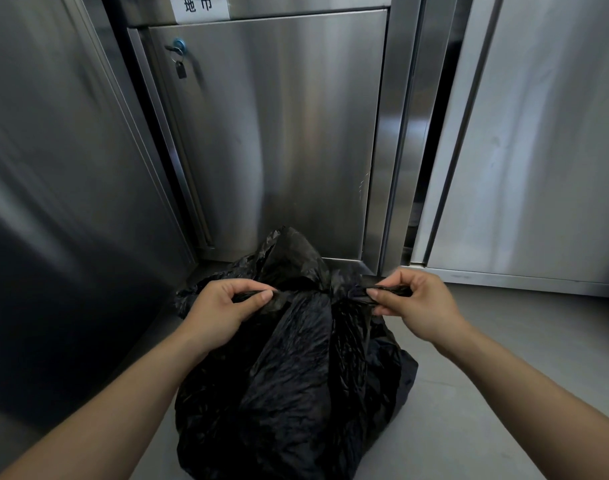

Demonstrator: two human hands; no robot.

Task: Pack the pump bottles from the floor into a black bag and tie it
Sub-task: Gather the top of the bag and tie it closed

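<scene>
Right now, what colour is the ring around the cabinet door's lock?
Blue ring around the lock, a small black tag hanging beneath; head view.

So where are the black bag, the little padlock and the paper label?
black bag [296, 393]: head view, crinkled front side.
padlock [180, 70]: head view, its dark body.
paper label [200, 8]: head view, white sheet's middle.

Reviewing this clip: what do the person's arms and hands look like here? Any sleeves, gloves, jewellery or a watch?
Both arms are bare as far up as the frame shows, with no sleeves in view. The left hand and right hand wear no gloves. No rings, watch, bracelet or markings show on the fingers or wrists. The visible fingernails are short and unpainted.
</scene>
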